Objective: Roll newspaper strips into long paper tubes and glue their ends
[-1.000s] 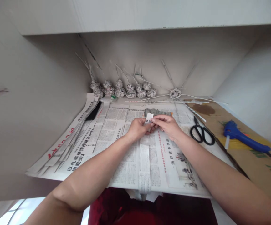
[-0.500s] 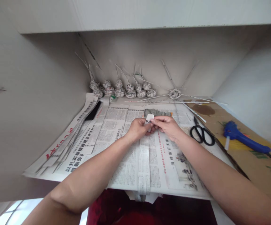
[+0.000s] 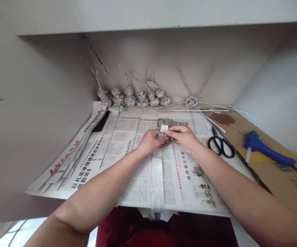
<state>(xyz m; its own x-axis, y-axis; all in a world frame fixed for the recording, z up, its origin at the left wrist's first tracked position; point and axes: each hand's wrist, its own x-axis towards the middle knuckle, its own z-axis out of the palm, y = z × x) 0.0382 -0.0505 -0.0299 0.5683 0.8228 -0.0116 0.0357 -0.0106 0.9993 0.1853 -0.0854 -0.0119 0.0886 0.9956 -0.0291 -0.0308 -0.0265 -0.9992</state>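
Observation:
Above the middle of the newspaper-covered table, my left hand [image 3: 152,140] and my right hand [image 3: 179,136] meet, both pinching one end of a newspaper strip [image 3: 157,181]. Its white tip with black print sticks up between the fingers. From there the strip runs down toward me and hangs over the table's front edge. My fingertips partly hide the held end. Just behind my hands lies a crumpled grey cloth-like thing [image 3: 171,122] with a bit of orange at its right end.
Several woven paper gourds [image 3: 142,99] line the back wall, beside a woven starter with spokes [image 3: 191,101]. On the right lie black scissors [image 3: 220,143] and a blue glue gun [image 3: 268,149] on cardboard [image 3: 279,181]. Cut newspaper strips [image 3: 71,151] and a black phone-like object [image 3: 101,121] are left.
Slightly less of the strip's white tip shows above my fingers. Otherwise my hands stay almost in place, and the view has shifted a little.

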